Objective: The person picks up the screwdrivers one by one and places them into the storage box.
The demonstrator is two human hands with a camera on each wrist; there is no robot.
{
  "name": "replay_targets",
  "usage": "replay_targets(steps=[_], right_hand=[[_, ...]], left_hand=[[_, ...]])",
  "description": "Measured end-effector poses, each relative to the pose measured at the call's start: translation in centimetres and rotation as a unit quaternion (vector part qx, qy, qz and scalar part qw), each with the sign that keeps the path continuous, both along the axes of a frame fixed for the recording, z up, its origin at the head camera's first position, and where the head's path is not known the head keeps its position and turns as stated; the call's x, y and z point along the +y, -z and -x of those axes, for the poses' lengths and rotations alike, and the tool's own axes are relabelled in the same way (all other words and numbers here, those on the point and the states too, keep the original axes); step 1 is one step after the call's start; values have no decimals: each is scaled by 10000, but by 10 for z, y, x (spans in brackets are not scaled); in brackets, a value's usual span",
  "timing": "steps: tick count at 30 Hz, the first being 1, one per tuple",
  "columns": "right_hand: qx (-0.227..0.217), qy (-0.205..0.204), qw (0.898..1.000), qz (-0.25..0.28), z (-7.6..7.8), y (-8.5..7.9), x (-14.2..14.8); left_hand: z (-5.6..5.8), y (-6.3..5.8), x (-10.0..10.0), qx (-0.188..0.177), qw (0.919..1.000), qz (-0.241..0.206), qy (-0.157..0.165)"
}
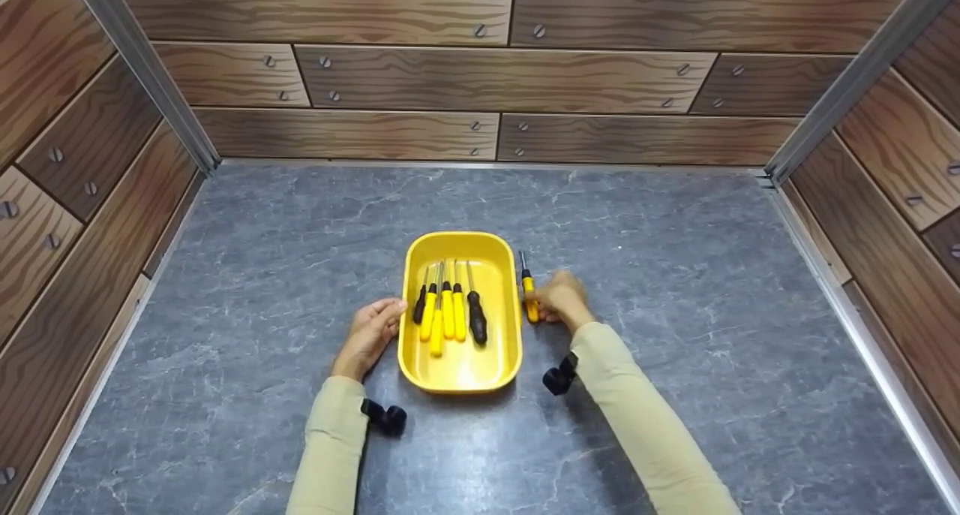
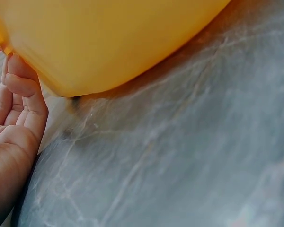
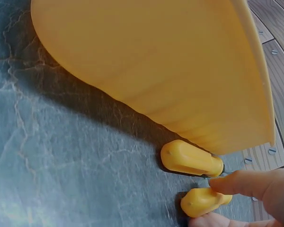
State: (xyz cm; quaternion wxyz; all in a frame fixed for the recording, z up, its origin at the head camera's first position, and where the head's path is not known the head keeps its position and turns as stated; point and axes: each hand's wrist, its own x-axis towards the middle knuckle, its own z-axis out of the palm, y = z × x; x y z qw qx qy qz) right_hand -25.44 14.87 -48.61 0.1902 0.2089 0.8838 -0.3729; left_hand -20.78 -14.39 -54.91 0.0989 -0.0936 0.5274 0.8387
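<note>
A yellow plastic tray [image 1: 461, 383] sits on the table, with several screwdrivers lying side by side in it; some handles are yellow, others black. My left hand [image 1: 369, 333] holds the tray's left rim, its fingertips against the wall in the left wrist view. Just outside the right wall lies a yellow-handled screwdriver [image 3: 189, 158], shaft pointing away from me. Beside it, in the right wrist view, my right hand [image 3: 262, 191] pinches a second yellow screwdriver handle [image 3: 201, 202] between thumb and finger. From the head view, the right hand [image 1: 561, 297] mostly covers that second handle.
Grey marbled tabletop [image 1: 300, 222] surrounds the tray. Wood-patterned panels [image 1: 495, 79] stand at the back and both sides, with metal posts [image 1: 150, 79] at the corners. Small black cameras [image 1: 386, 417] are strapped to both wrists.
</note>
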Motion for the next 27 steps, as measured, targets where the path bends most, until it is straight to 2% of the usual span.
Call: replay_targets(steps=[12, 18, 27], right_hand=[[106, 5, 9993, 351, -1, 2, 5], [76, 105, 9975, 692, -1, 4, 7], [76, 92, 9976, 677, -1, 3, 6]], left_hand=[[0, -2, 1, 28, 10000, 60, 63], [0, -1, 0, 24, 9999, -5, 103], [0, -2, 1, -2, 10000, 10, 38]])
